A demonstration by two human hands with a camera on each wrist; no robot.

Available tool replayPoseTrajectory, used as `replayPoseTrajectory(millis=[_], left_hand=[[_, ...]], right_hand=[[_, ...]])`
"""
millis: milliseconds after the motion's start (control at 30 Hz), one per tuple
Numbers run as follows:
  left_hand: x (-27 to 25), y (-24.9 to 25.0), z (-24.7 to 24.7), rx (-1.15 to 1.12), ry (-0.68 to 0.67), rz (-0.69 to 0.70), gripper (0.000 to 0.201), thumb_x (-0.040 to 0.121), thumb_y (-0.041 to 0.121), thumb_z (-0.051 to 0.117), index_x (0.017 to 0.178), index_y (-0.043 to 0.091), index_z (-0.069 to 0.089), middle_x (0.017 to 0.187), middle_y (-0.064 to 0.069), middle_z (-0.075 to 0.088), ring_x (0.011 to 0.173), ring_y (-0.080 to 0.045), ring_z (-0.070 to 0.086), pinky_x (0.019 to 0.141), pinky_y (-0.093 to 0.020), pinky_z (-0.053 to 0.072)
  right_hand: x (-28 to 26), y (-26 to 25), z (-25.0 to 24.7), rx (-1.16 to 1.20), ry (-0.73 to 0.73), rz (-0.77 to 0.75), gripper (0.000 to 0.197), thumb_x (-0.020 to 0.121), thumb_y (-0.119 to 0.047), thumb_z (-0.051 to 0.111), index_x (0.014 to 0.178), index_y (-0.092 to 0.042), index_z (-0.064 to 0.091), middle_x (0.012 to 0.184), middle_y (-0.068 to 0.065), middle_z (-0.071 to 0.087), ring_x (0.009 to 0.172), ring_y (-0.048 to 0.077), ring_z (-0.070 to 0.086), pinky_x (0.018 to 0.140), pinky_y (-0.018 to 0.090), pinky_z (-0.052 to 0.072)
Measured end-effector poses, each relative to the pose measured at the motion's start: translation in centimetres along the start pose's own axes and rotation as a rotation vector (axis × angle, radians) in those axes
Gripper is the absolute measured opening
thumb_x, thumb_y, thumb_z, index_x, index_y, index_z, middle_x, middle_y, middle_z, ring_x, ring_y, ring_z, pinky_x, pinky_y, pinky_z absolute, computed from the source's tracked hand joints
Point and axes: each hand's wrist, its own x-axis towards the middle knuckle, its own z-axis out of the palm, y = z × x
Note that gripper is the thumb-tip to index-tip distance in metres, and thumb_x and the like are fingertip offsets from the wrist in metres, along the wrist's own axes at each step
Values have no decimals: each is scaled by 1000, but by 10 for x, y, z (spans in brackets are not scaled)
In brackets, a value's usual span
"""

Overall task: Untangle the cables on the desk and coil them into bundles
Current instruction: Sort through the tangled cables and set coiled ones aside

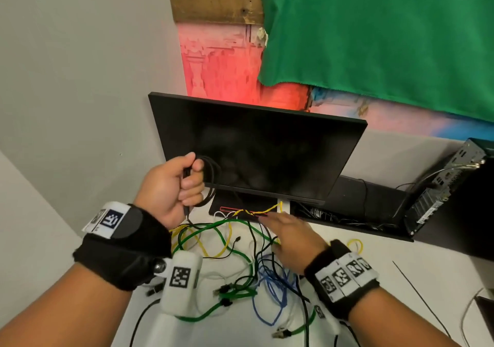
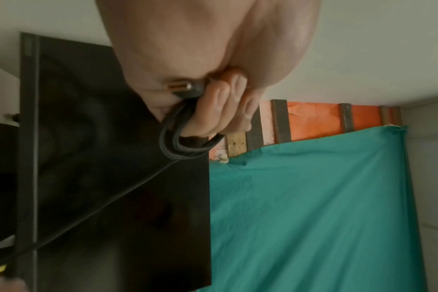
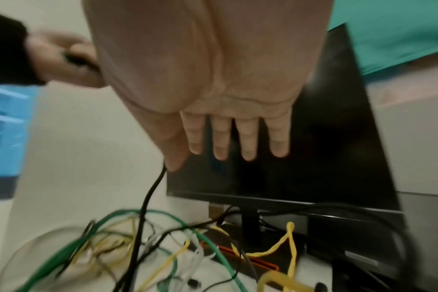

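**Left hand holds a coil of black cable; right hand flat above the tangle**

The left hand [image 1: 171,186] is raised in front of the dark flat-screen monitor [image 1: 267,154], fingers curled round several loops of thin black round cable [image 1: 209,178]. In the left wrist view the loops [image 2: 173,142] pass under the bent fingers [image 2: 220,106], and a grey plug with a gold-coloured metal end [image 2: 185,89] is pressed against the palm. One black strand runs from the coil down to the white desk [image 1: 374,261].

The right hand [image 1: 291,237] is low over the desk, fingers straight and slightly spread, gripping nothing; the right wrist view shows the four fingers [image 3: 248,138] extended in front of the monitor, with a black strand [image 3: 148,197] passing just by the thumb tip. Whether the thumb touches it cannot be told.

Under and between the hands lies the loose tangle: a green round cable [image 1: 213,229], a thin yellow cable [image 1: 213,250], a blue cable [image 1: 275,290], white leads [image 1: 230,271] and more black ones, crossed over one another on the desk. A yellow loop [image 1: 355,245] lies apart, right of the right wrist.

Both wrists carry black straps with white blocks printed with square black-and-white marker codes [image 1: 180,277]; no readable words appear on them. A small mark on the monitor's bezel in the left wrist view is too blurred to read. An open desktop computer case [image 1: 441,186] stands at the far right, and a green cloth [image 1: 374,31] hangs behind.
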Motion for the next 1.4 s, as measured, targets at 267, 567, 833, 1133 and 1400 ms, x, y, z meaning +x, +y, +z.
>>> replayPoseTrajectory(millis=[267,567,833,1133,1400], left_hand=[[22,88,32,4,-13,215,32,100,24,33,70,19,43,43,10,27,33,-5,20,36,-18,13],[29,164,77,-28,115,481,35,100,19,32,67,17,43,46,8,24,39,-6,13,37,-19,12],[21,116,77,112,-27,287,31,99,21,34,72,16,47,43,9,28,33,-4,19,34,-19,12],[10,79,50,147,-76,132,34,101,26,39,72,13,52,46,5,31,33,-5,23,30,-18,19],[1,81,35,-41,-176,147,33,98,29,39,72,14,54,44,9,33,31,-3,25,31,-17,20]], right_hand=[[-3,5,76,250,-77,113,20,101,-24,38,88,-28,53,85,-7,57,78,11,53,69,24,39],[-6,-8,93,271,-149,169,26,85,-17,50,108,-26,57,108,-3,53,108,22,56,87,28,44],[6,-19,-69,1070,551,369,32,91,1,50,99,-22,71,97,1,69,95,14,65,73,15,44],[-25,-31,-149,756,717,195,62,83,-37,63,140,-17,53,136,-1,59,121,13,57,99,24,38],[25,-53,-43,1141,364,45,18,97,-24,60,80,-19,65,56,-4,51,51,12,49,55,33,46]])
